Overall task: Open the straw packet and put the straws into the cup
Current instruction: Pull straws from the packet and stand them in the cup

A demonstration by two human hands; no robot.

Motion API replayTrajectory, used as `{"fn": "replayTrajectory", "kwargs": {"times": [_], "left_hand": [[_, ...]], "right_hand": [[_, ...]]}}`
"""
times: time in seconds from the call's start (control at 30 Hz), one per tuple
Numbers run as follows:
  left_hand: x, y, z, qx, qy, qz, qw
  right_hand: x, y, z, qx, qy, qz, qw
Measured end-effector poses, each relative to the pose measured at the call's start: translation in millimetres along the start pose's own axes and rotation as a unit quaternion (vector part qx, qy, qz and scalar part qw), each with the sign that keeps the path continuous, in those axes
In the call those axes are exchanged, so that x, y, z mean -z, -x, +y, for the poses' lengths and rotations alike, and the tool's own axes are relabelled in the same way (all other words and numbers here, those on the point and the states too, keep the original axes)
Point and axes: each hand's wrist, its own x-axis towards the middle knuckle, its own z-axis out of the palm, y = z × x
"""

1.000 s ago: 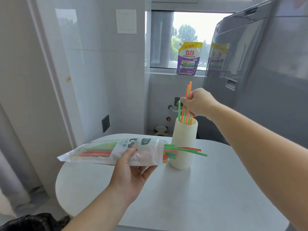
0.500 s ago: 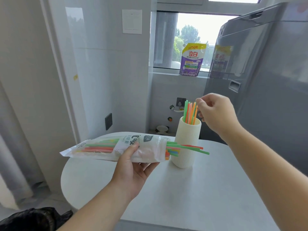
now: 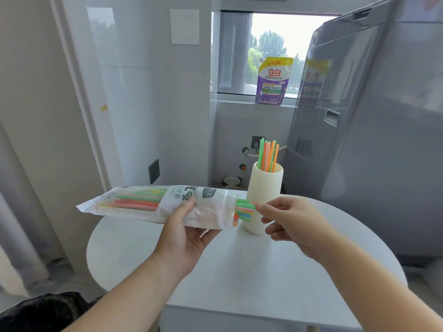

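My left hand (image 3: 184,232) grips the clear straw packet (image 3: 134,203) from below and holds it level above the table, open end to the right. Coloured straws (image 3: 244,210) stick out of that end. My right hand (image 3: 291,224) pinches the tips of those straws with thumb and forefinger, just in front of the cup. The ribbed cream cup (image 3: 263,185) stands upright on the round white table (image 3: 275,271). Several green, orange and pink straws (image 3: 268,154) stand in it.
A tall grey appliance (image 3: 374,130) stands close behind the table on the right. A purple and yellow detergent pouch (image 3: 273,81) sits on the window sill. A white tiled wall is at the left, a dark bag (image 3: 40,312) lies on the floor.
My right hand let go of the straws in the cup, came down and to the left, and now pinches the straw tips at the packet's open end. The packet stayed almost still.
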Motion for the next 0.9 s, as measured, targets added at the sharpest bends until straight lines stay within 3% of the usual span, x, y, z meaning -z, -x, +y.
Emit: {"fn": "replayTrajectory", "kwargs": {"times": [0.17,0.47,0.9], "left_hand": [[0,2,1,-0.014,-0.009,-0.013,1.0],[3,4,10,-0.041,-0.008,-0.009,0.999],[2,6,17,-0.061,0.022,0.002,0.998]], "right_hand": [[0,-4,1,-0.009,-0.116,-0.01,0.993],[8,-8,4,-0.007,-0.13,-0.001,0.991],[-4,6,15,-0.095,-0.294,-0.014,0.951]]}}
